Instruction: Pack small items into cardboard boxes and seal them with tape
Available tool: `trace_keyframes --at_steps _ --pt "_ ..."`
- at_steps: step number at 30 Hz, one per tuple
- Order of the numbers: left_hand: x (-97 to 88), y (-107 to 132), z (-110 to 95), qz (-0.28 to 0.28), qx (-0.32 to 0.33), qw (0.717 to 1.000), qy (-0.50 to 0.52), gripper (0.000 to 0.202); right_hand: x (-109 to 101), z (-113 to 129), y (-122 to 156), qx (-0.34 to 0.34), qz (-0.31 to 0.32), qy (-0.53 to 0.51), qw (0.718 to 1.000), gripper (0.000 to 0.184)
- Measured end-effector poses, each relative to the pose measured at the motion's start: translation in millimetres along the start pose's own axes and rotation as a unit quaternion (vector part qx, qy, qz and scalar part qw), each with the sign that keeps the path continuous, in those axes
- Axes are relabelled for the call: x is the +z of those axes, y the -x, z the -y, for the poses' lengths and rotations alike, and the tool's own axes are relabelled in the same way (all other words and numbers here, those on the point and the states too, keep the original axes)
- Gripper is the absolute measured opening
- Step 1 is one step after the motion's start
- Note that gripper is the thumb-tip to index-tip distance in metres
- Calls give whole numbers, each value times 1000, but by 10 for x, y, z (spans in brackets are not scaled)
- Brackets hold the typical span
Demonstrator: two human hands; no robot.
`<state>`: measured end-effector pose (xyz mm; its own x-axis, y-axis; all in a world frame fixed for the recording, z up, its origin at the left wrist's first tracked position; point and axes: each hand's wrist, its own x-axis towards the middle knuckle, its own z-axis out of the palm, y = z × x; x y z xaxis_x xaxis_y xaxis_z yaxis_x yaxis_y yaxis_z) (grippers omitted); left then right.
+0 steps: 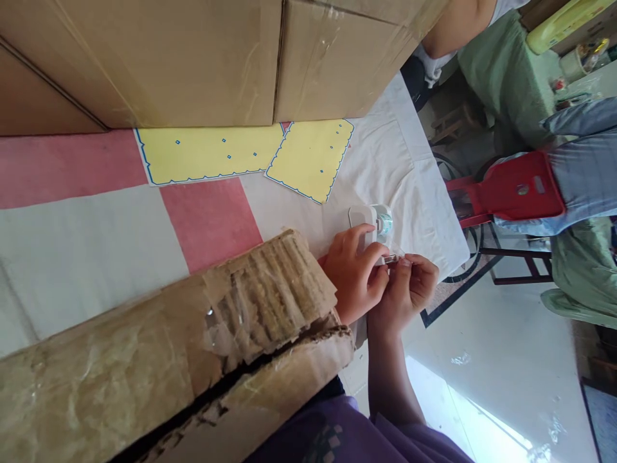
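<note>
A small white tape dispenser [362,217] with a roll of clear tape [384,224] sits on the table near its right end. My left hand [354,273] is closed over the dispenser's near side, its fingers curled around the white body. Just to the right, my right hand [409,289] pinches thumb against fingertips at the dispenser's cutting end [389,259]. A bit of clear tape seems to be between those fingertips, though it is hard to see. The left forearm is hidden behind a cardboard box [270,302] with a torn, ribbed end.
A large cardboard box [193,58] stands along the far side. Beneath its edge lie yellow cards [313,161] with blue borders. The table's cloth [207,222] is pink and white. Beyond the table are a red plastic chair [525,186], a seated person [588,161] and another person's arm [457,29].
</note>
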<state>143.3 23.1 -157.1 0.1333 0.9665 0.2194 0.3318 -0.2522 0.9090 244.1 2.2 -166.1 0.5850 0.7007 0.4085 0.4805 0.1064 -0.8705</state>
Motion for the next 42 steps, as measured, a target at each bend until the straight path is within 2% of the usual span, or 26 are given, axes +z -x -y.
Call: trace_keyframes --at_steps 3,8,11,16,22,30,35,42 --pt "0 -7 -4 1 -10 1000 -4 25 -43 37 29 -19 9 31 999 3" --pt "-9 -16 -9 23 -9 999 -23 30 -153 58 92 -52 77 96 991 5" --pt "-5 -20 -4 21 -7 1000 -22 34 -191 37 95 -70 91 107 988 7" --pt "12 -20 6 7 -10 1000 -7 38 -275 -11 -13 -82 139 116 980 7" --pt "14 -11 8 0 -12 1000 15 41 -406 -96 -152 -150 216 127 956 9" --pt "1 -6 18 -5 6 1000 -7 46 -360 -224 -62 -164 182 130 961 6" --pt "13 1 46 -7 29 1000 1 45 -330 -221 -48 -182 159 117 963 6" --pt "48 -3 49 -2 16 1000 -5 46 -318 -194 -28 -171 162 116 965 6"
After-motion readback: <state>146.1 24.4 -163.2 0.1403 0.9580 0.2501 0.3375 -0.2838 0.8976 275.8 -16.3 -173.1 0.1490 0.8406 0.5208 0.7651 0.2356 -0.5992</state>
